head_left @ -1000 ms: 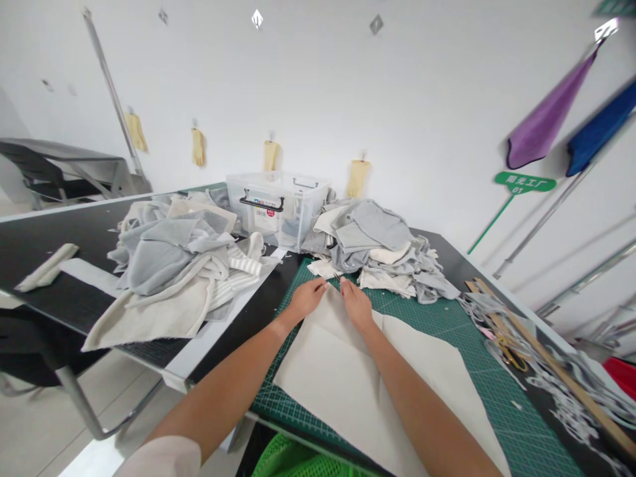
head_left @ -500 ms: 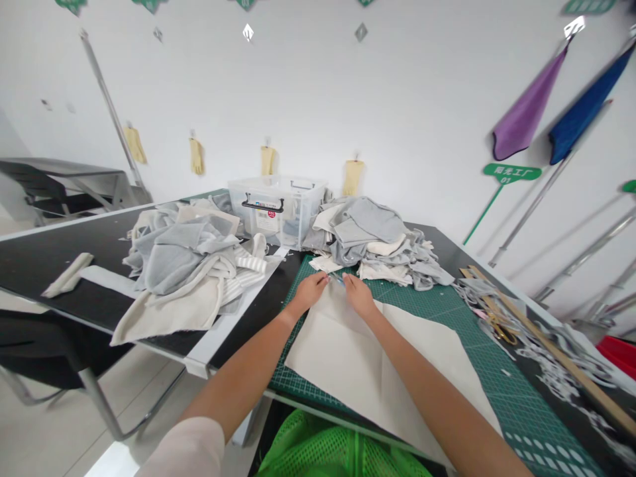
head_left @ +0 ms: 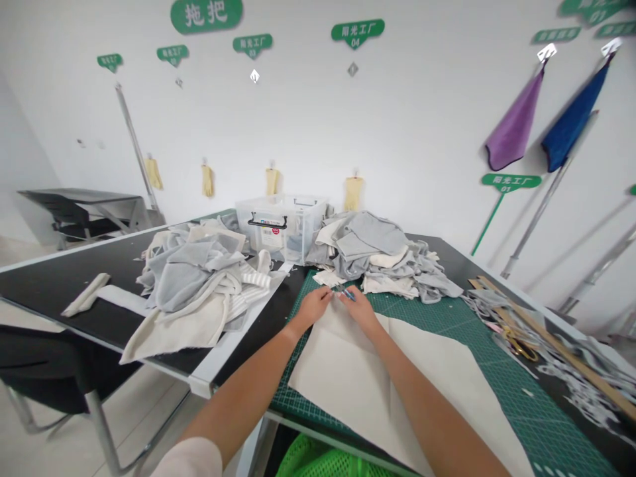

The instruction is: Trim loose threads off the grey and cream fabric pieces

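A sheet of cream fabric (head_left: 348, 371) lies on the green cutting mat (head_left: 432, 324), a fold line running down it. At its far corner my left hand (head_left: 318, 305) pinches the fabric edge, fingers closed. Close beside it, my right hand (head_left: 358, 306) is closed around a small blue-handled tool (head_left: 346, 292) whose tip points toward the left hand. Fingers hide most of the tool, so its exact kind is unclear. Both hands are near the front of a heap of grey and cream cloth pieces (head_left: 372, 245).
Another cloth heap (head_left: 193, 265) lies to the left, with a clear plastic box (head_left: 278, 232) behind. On the right are gold-handled scissors (head_left: 519, 344), a wooden strip (head_left: 571, 351) and fabric scraps (head_left: 571, 387). A black chair (head_left: 54, 371) stands at the left table edge.
The camera view has tilted up, showing more wall signs and shifting the table lower in the picture. Both hands stay at the fabric's far corner; the blue-handled tool shows slightly more in the right hand.
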The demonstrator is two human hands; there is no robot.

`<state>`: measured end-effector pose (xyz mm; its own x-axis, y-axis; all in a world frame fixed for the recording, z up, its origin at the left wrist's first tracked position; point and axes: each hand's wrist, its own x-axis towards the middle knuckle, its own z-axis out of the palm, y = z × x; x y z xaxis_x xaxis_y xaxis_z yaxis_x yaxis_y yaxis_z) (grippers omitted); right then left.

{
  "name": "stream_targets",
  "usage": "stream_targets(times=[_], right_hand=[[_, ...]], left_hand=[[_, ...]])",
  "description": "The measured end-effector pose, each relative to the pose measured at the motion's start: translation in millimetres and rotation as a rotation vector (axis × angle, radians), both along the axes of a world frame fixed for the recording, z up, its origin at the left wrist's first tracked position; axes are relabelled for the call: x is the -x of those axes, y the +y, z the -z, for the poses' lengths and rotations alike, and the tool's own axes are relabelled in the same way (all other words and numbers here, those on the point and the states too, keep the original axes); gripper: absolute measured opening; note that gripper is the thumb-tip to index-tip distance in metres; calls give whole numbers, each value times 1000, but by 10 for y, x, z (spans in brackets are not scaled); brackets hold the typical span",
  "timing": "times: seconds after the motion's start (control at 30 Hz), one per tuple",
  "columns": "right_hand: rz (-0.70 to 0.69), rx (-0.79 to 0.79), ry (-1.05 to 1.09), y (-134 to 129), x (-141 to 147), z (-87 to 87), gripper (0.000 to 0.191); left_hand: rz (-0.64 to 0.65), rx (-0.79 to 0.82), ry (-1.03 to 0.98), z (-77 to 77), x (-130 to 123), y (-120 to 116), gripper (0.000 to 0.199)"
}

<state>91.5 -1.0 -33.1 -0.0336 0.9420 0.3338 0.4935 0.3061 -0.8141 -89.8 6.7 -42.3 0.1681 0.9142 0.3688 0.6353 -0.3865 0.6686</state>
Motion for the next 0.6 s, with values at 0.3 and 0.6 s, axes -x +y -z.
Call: stream_targets(times=[0.3,0.6], right_hand=[[-78,-64,-120,44,-36,57,49],[-51,-33,-79,63,-59,83,50]], left_hand=[[-53,34,66,1,-35,43,27],[-14,13,12,1,-45,20,29]])
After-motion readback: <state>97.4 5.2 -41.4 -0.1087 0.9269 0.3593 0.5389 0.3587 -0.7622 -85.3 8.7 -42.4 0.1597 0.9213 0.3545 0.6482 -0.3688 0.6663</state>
